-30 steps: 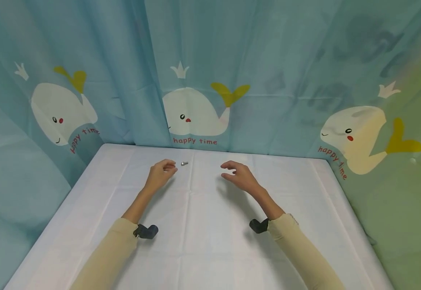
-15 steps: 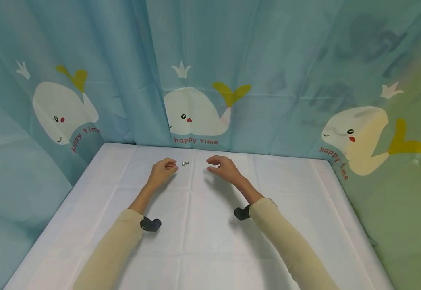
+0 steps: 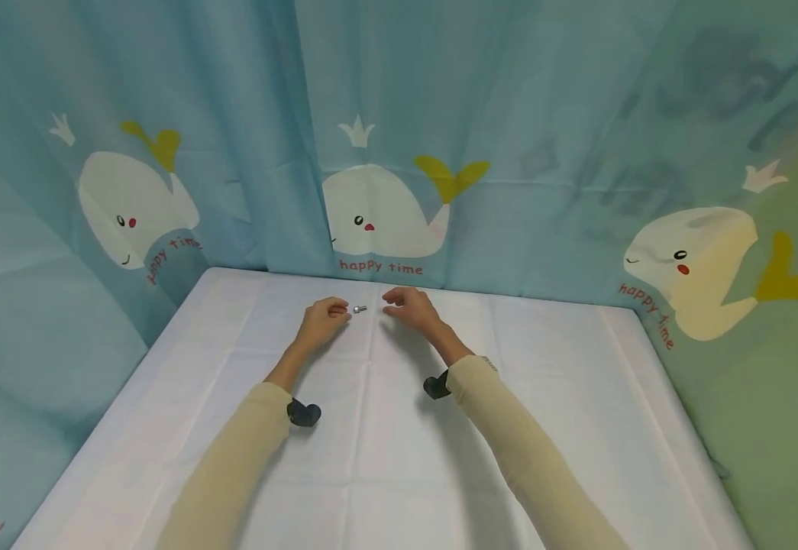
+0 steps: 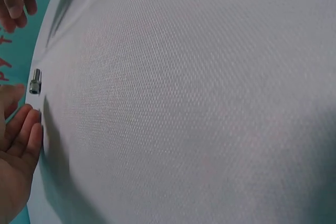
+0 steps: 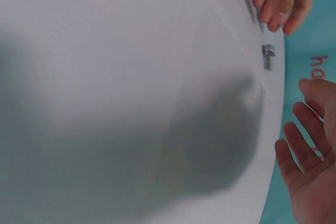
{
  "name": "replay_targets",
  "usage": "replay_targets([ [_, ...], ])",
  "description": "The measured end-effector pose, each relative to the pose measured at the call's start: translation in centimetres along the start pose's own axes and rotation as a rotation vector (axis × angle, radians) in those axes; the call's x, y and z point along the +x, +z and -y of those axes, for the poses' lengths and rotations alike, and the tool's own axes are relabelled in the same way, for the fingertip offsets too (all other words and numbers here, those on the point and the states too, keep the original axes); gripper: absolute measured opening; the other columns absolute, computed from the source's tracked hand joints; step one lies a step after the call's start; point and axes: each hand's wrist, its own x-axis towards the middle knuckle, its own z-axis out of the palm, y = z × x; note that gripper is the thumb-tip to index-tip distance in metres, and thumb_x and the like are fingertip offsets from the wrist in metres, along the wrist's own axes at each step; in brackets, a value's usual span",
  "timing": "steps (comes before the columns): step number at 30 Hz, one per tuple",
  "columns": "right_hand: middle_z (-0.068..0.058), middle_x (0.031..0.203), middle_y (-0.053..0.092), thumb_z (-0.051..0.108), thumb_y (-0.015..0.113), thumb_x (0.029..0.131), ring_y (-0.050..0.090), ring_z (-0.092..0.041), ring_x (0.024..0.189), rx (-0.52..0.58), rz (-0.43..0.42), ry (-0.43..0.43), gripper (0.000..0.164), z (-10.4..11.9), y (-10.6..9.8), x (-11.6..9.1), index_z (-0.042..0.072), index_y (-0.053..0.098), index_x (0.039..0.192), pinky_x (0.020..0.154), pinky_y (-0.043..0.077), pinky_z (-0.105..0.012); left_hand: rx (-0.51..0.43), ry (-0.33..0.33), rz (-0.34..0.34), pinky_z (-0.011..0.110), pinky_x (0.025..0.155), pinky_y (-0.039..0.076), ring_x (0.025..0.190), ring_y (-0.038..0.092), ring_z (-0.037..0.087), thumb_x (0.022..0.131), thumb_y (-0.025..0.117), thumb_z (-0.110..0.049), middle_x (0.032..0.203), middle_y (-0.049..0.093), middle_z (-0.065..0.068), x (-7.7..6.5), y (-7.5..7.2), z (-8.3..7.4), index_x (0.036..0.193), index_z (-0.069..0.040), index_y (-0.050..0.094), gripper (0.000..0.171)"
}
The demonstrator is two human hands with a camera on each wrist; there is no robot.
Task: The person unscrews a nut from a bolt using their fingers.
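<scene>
A small silver bolt (image 3: 360, 309) lies on the white tablecloth near the far edge, its thicker head toward the left and its shank toward the right. Just left of it is my left hand (image 3: 323, 321), fingers loosely bent and holding nothing; the left wrist view shows its fingertips close to the bolt (image 4: 35, 82). On the bolt's other side, my right hand (image 3: 412, 308) hovers with thumb and fingers parted and nothing between them. Spread, relaxed fingers (image 5: 302, 148) of that hand show in the right wrist view, a little apart from the bolt (image 5: 268, 56).
A white cloth covers the table (image 3: 385, 458). Behind its far edge hangs a blue curtain (image 3: 543, 244) printed with whales, which also runs along both sides. A dark wrist camera (image 3: 304, 413) sits at the left cuff, another wrist camera (image 3: 436, 386) at the right.
My right hand has moved left and farther forward, toward the bolt. The left hand has barely shifted; the whole head view has slid slightly. The bolt still lies on the cloth.
</scene>
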Motion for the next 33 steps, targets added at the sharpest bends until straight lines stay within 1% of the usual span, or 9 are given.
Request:
replay_targets([
  [4, -0.009, 0.123, 0.068, 0.015, 0.068, 0.096, 0.059, -0.026, 0.117, -0.039, 0.027, 0.011, 0.030, 0.2, 1.0, 0.7, 0.005, 0.070, 0.124, 0.099, 0.049, -0.039, 0.008, 0.003, 0.002, 0.042, 0.088, 0.054, 0.100, 0.068, 0.034, 0.094, 0.068, -0.004, 0.106, 0.069, 0.021, 0.6, 0.4, 0.2, 0.117, 0.010, 0.065, 0.027],
  [11, -0.008, 0.127, 0.066, 0.017, 0.067, 0.097, 0.057, -0.024, 0.123, -0.190, 0.040, -0.015, 0.031, 1.1, 2.6, 1.8, 0.006, 0.068, 0.126, 0.105, 0.044, -0.037, 0.038, -0.001, 0.021, 0.043, 0.090, 0.053, 0.102, 0.067, 0.034, 0.094, 0.068, -0.005, 0.107, 0.069, 0.022, 1.2, 0.2, -0.1, 0.116, 0.010, 0.065, 0.026],
  [14, -0.009, 0.129, 0.065, 0.017, 0.068, 0.097, 0.057, -0.025, 0.123, -0.196, 0.031, -0.020, 0.032, 1.4, 3.0, 2.0, 0.005, 0.068, 0.126, 0.105, 0.044, -0.038, 0.071, 0.004, 0.024, 0.043, 0.090, 0.054, 0.101, 0.068, 0.034, 0.094, 0.068, -0.005, 0.107, 0.070, 0.022, 1.4, 0.4, -0.1, 0.115, 0.009, 0.065, 0.025],
  [17, -0.010, 0.129, 0.065, 0.017, 0.068, 0.097, 0.057, -0.025, 0.123, -0.186, 0.028, -0.008, 0.033, 1.5, 3.4, 2.2, 0.004, 0.067, 0.127, 0.104, 0.044, -0.038, 0.103, 0.011, 0.036, 0.042, 0.088, 0.054, 0.099, 0.068, 0.033, 0.094, 0.068, -0.005, 0.105, 0.070, 0.021, 1.6, 0.8, 0.0, 0.114, 0.009, 0.066, 0.024],
  [20, -0.009, 0.130, 0.064, 0.017, 0.067, 0.098, 0.056, -0.025, 0.124, -0.191, 0.027, 0.017, 0.033, 1.3, 3.8, 2.2, 0.004, 0.066, 0.129, 0.105, 0.043, -0.038, 0.136, 0.030, 0.051, 0.042, 0.088, 0.054, 0.098, 0.068, 0.032, 0.094, 0.068, -0.006, 0.104, 0.070, 0.020, 1.8, 1.2, -0.2, 0.115, 0.009, 0.067, 0.025],
  [23, -0.009, 0.130, 0.064, 0.016, 0.067, 0.098, 0.055, -0.025, 0.125, -0.213, 0.025, 0.021, 0.032, 1.0, 4.2, 2.2, 0.005, 0.067, 0.129, 0.107, 0.042, -0.038, 0.183, 0.046, 0.057, 0.042, 0.088, 0.054, 0.097, 0.067, 0.031, 0.095, 0.068, -0.006, 0.103, 0.071, 0.019, 2.0, 1.5, -0.4, 0.116, 0.009, 0.068, 0.026],
  [26, -0.009, 0.128, 0.065, 0.014, 0.067, 0.098, 0.056, -0.026, 0.123, -0.246, 0.015, -0.009, 0.030, 0.8, 4.5, 2.2, 0.004, 0.069, 0.126, 0.106, 0.043, -0.039, 0.219, 0.054, 0.051, 0.043, 0.087, 0.053, 0.096, 0.066, 0.031, 0.094, 0.068, -0.006, 0.102, 0.070, 0.019, 2.0, 1.6, -0.5, 0.115, 0.009, 0.068, 0.025],
  [30, -0.011, 0.120, 0.067, 0.013, 0.067, 0.097, 0.059, -0.028, 0.116, -0.277, -0.012, -0.055, 0.024, 0.9, 4.9, 2.2, 0.004, 0.073, 0.118, 0.102, 0.045, -0.040, 0.263, 0.070, 0.038, 0.043, 0.085, 0.053, 0.093, 0.065, 0.031, 0.094, 0.067, -0.005, 0.098, 0.070, 0.017, 2.0, 1.5, -0.6, 0.112, 0.008, 0.070, 0.022],
  [33, -0.011, 0.115, 0.068, 0.013, 0.067, 0.097, 0.060, -0.029, 0.110, -0.294, -0.029, -0.062, 0.021, 1.0, 5.0, 2.4, 0.005, 0.074, 0.114, 0.098, 0.048, -0.041, 0.295, 0.087, 0.030, 0.043, 0.082, 0.053, 0.090, 0.065, 0.030, 0.094, 0.068, -0.004, 0.094, 0.070, 0.016, 2.1, 1.4, -0.7, 0.106, 0.006, 0.072, 0.017],
])
